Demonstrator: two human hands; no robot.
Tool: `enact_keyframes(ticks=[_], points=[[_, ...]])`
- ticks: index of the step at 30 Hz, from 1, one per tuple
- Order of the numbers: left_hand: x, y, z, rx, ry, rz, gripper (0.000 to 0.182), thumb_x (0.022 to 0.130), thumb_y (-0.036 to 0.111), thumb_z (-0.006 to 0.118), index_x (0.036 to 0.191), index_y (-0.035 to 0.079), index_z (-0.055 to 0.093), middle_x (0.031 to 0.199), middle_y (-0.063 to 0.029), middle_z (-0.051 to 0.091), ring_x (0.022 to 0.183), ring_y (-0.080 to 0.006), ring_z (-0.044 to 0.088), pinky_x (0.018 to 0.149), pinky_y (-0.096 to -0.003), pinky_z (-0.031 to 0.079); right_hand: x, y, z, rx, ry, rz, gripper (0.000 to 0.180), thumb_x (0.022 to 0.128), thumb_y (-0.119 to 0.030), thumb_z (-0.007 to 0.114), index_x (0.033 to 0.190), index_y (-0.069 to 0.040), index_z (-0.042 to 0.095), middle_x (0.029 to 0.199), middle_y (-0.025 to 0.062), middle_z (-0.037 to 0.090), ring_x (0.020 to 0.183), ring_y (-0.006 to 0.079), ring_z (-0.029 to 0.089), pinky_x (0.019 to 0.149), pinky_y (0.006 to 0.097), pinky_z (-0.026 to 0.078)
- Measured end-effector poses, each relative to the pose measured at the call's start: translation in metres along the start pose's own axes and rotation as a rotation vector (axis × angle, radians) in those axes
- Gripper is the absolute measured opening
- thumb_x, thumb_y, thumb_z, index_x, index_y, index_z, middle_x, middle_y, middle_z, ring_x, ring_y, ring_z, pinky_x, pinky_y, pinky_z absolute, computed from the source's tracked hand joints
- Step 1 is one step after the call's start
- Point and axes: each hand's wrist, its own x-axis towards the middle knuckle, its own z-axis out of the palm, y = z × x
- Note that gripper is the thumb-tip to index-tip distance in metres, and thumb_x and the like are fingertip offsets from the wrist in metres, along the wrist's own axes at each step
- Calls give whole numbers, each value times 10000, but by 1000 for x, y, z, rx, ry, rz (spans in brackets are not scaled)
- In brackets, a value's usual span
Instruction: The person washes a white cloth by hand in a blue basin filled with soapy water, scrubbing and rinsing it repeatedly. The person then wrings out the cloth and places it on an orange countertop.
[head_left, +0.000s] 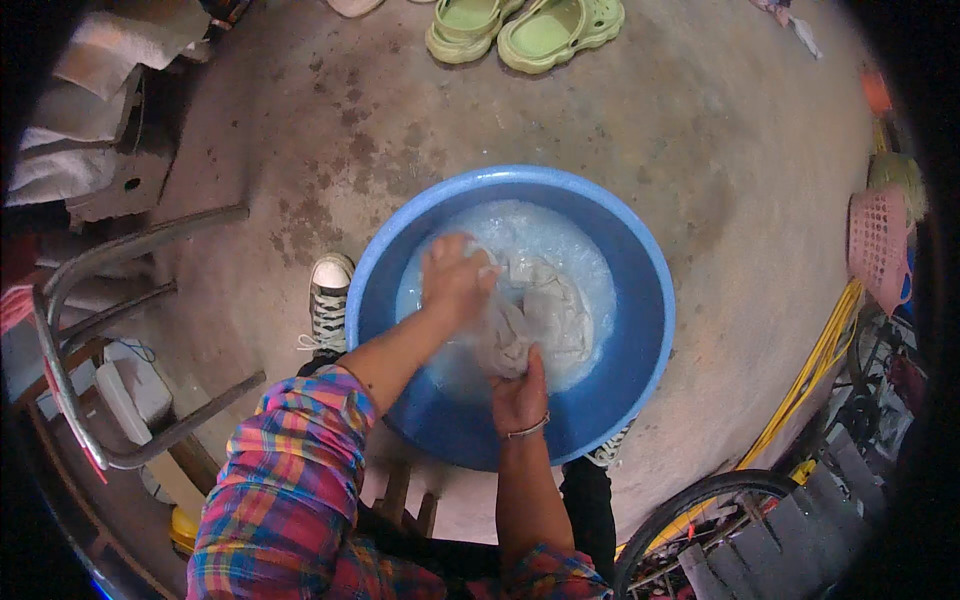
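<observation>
A large blue plastic basin (664, 315) stands on the floor between my feet, holding cloudy, sudsy water (495, 217). In it lies a bunched, wet, light-coloured cloth (559, 311), partly under the surface. My left hand (456, 279), a little blurred, has its fingers curled on the cloth's upper left part. Lower down, my right hand (520, 394) holds the near end of the cloth from below, its thumb raised along the side. A thin bracelet circles the right wrist. The left palm and the fingers of the right hand are hidden.
Green clogs (551, 34) sit beyond the basin. A metal tube frame (142, 225) juts in from the left. To the right are a pink perforated basket (879, 244), yellow cable (810, 367) and a bicycle wheel (675, 502). My sneaker (328, 300) stands by the basin's left rim.
</observation>
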Motion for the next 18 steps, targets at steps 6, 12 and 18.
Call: enact_keyframes(ticks=[6, 12, 18], points=[[-36, -18, 10, 446, -220, 491, 343, 769, 355, 505, 1045, 152, 525, 1192, -136, 422, 1142, -324, 321, 880, -536, 281, 0, 15, -33, -134, 191, 309, 483, 822, -459, 437, 1176, -132, 401, 1132, 86, 468, 961, 262, 465, 810, 465, 373], [-23, -33, 42, 270, -620, 74, 348, 771, 338, 480, 1046, 127, 508, 1113, -93, 469, 1041, -261, 420, 860, -446, 344, 0, 20, -50, -142, 218, 379, 555, 808, -535, 399, 1195, -137, 387, 1138, 95, 448, 982, 270, 448, 846, 500, 336], [-95, 16, 17, -227, -438, 504, 194, 730, 270, 540, 822, 100, 556, 932, -104, 507, 902, -274, 468, 758, -400, 395, 8, 19, -52, 197, 155, 391, 569, 822, -540, 352, 1182, -102, 407, 1113, 135, 476, 1013, 290, 456, 865, 444, 360]])
